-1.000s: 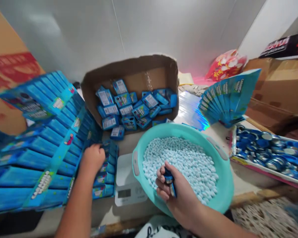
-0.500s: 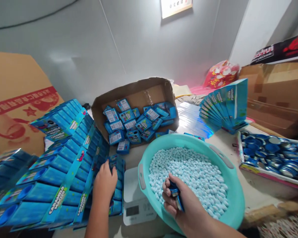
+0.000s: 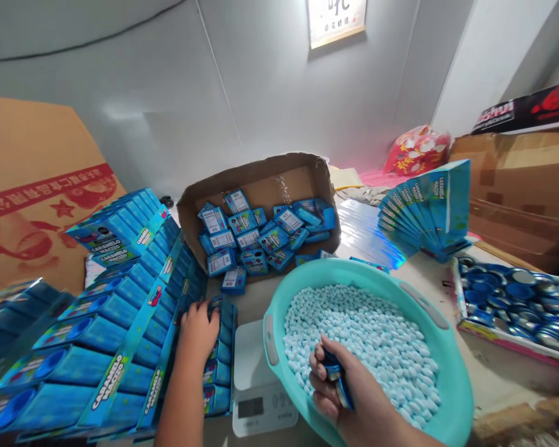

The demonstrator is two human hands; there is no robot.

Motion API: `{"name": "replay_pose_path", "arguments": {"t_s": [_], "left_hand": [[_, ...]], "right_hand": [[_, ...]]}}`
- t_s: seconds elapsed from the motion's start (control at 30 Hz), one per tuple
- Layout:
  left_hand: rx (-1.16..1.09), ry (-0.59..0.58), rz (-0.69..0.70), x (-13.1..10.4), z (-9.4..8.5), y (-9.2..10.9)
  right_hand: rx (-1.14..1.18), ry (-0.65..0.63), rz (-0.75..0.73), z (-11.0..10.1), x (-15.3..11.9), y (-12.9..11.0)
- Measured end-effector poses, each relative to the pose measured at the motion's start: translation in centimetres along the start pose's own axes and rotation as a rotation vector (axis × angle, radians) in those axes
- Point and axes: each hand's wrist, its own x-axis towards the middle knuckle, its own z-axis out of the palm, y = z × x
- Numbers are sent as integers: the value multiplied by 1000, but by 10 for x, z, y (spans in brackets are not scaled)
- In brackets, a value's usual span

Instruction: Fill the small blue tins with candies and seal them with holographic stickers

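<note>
My left hand (image 3: 199, 332) rests on a row of small blue boxes (image 3: 220, 366) in a tray, its fingers over the far end of the row. Above the turquoise basin (image 3: 454, 366), my right hand (image 3: 349, 391) is curled around several small blue and silver tins (image 3: 338, 380). Pale blue candies (image 3: 368, 335) lie in the basin. Between the row of boxes and the basin is a white scale (image 3: 254, 357). Stacked blue display trays (image 3: 121, 329) of boxes stand left of my left hand.
Behind the basin, a cardboard box (image 3: 256, 171) holds loose blue boxes. Folded blue cartons (image 3: 428, 205) fan out at the right, near a tray of blue and silver tins (image 3: 526, 304). Large cardboard boxes stand at the far left (image 3: 32, 155) and right (image 3: 517, 180).
The view has shifted slightly, so the scene sits lower and more to the right. My left hand's fingers look more spread over the boxes. My right hand still holds the tins.
</note>
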Motion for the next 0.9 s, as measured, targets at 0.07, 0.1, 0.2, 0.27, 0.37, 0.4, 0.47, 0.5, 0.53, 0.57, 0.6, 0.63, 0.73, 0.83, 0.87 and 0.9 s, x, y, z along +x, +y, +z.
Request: {"name": "replay_pose_path", "arguments": {"t_s": [0.07,0.1,0.2,0.27,0.37,0.4,0.47,0.5,0.53,0.57,0.6,0.63,0.73,0.83,0.87,0.9], "left_hand": [[-52,13,-33,1,0,-6],[-78,17,-45,2,1,-9],[-144,37,-68,2,3,-12],[-182,51,-72,2,4,-12],[-235,78,-73,1,4,-13],[-251,90,-77,1,3,-13],[-277,110,-89,1,2,-15],[-289,117,-98,1,2,-15],[-300,120,-108,1,2,-16],[-310,122,-117,2,1,-16],[-320,122,-125,2,1,-16],[-329,122,-132,2,0,-16],[-354,120,-143,3,-1,-16],[-366,120,-151,3,-1,-16],[-367,120,-152,3,-1,-16],[-367,118,-153,3,-1,-16]], "right_hand": [[8,8,28,-2,2,0],[14,10,38,-2,2,0],[28,3,36,-2,3,0],[20,11,24,0,2,0],[8,35,17,2,-1,0],[8,39,18,2,-2,0],[13,36,18,3,-3,0],[13,35,18,2,-3,1],[13,36,23,2,-2,1],[12,40,29,2,-2,1],[11,45,35,1,-1,1],[11,50,40,1,0,1],[9,46,40,1,1,1],[6,29,27,0,0,1],[4,26,25,0,0,1],[2,22,24,0,-1,1]]}}
